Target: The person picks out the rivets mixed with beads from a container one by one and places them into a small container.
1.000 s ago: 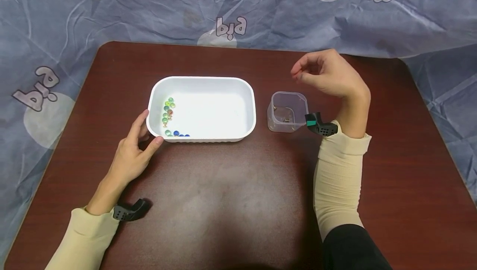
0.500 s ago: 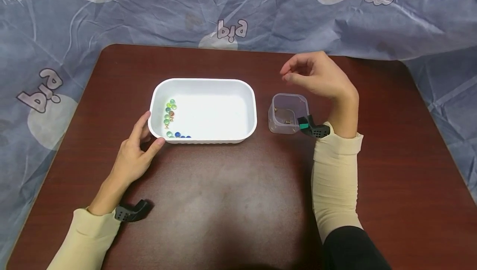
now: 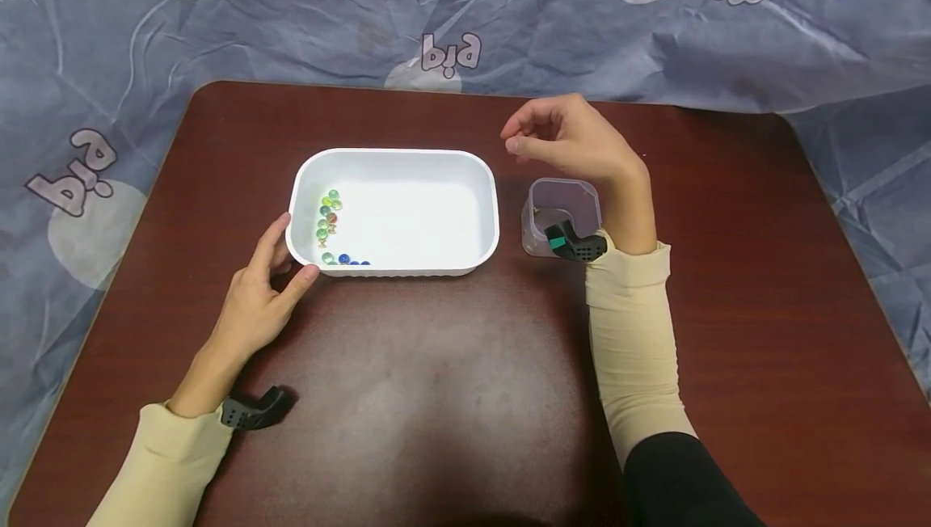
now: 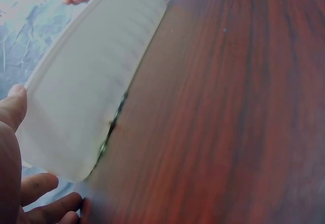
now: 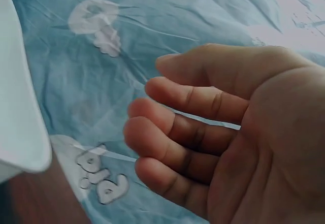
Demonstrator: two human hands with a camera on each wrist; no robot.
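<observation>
My left hand (image 3: 254,305) rests against the near left corner of a white tray (image 3: 422,270). In the left wrist view the thumb touches the tray's outer wall, while the other fingers extend by its end. Glass marbles (image 3: 323,224) in green, yellow, red and blue lie along the tray's left side and near left corner, with small gold-coloured pieces among them. Raised behind a clear plastic box (image 3: 534,246), my right hand (image 3: 582,139) has loosely curled fingers; the right wrist view shows nothing in them. The right wrist's camera mount partly covers the box.
The brown wooden table (image 3: 436,365) ends at a blue patterned cloth (image 3: 349,18) behind and at both sides. One small gold-coloured piece (image 3: 537,210) shows inside the clear box, right of the tray.
My right hand has moved left, from above the box's far right side toward the tray's far right corner. My left hand, the tray and the marbles stay as they were.
</observation>
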